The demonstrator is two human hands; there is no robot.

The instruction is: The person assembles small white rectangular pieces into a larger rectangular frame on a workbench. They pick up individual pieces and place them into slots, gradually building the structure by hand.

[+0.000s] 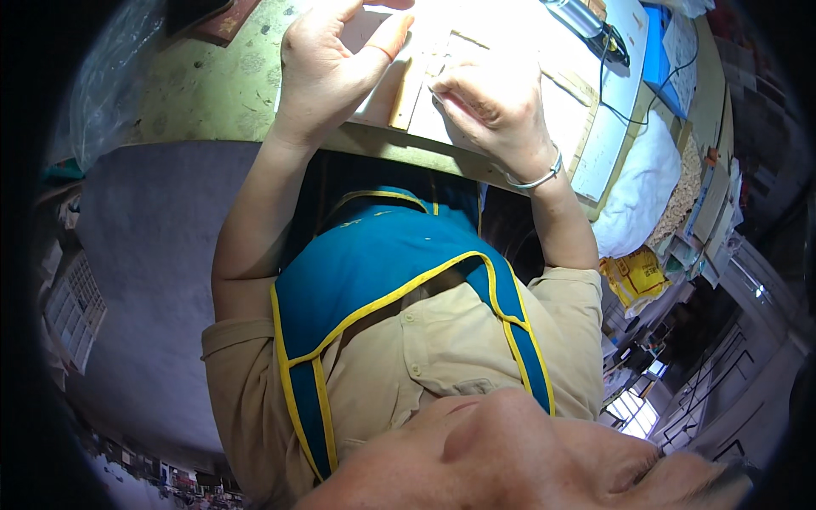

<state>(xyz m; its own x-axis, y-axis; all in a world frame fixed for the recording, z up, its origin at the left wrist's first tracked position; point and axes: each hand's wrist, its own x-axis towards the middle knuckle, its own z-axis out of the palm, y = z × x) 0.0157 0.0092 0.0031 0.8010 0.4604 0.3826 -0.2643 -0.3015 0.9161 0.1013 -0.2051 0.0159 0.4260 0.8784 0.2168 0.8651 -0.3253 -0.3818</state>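
My left hand (336, 72) is over the near part of the lit worktop, its fingers partly cut off by the top edge of the picture. Its thumb reaches out and a small gap separates it from the curved finger above; nothing shows between them. To its right, my right hand (497, 102) is closed, fingers curled in and resting at the white board (433, 119). Whatever it may grip is hidden by the hand and the glare. A narrow wooden strip (405, 95) lies on the board between both hands. A bangle (537, 177) circles my right wrist.
A metal cylindrical tool (578, 17) with a black cord lies at the far right, near a blue box (667, 59). A white bag (642, 187) and a yellow packet (636, 279) are beside the table's right edge. Clear plastic sheeting (110, 85) hangs at left.
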